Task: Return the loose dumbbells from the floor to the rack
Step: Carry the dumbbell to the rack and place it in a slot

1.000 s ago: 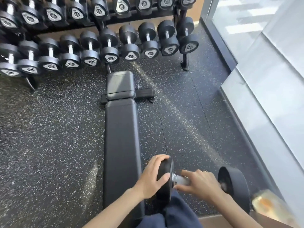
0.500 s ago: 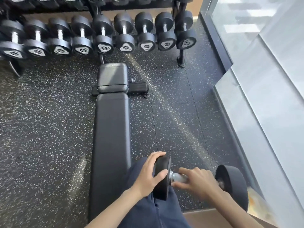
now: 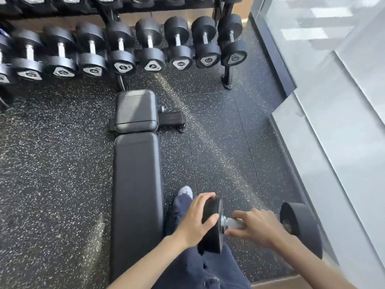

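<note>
Dumbbell [image 3: 300, 228]: at bottom right, lying crosswise above the person's thigh, right of the bench [image 3: 136, 184].
Left hand [image 3: 195, 220]: fingers spread, cupped over the dumbbell's left head.
Right hand [image 3: 257, 227]: fingers curled round the metal handle.
Rack [image 3: 228, 69]: lower tier holds a full row of black dumbbells side by side.

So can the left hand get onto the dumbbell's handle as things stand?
Probably not fully: the right hand already covers most of the handle, leaving a short bare stretch. The left hand cups the near head of the dumbbell.
</note>
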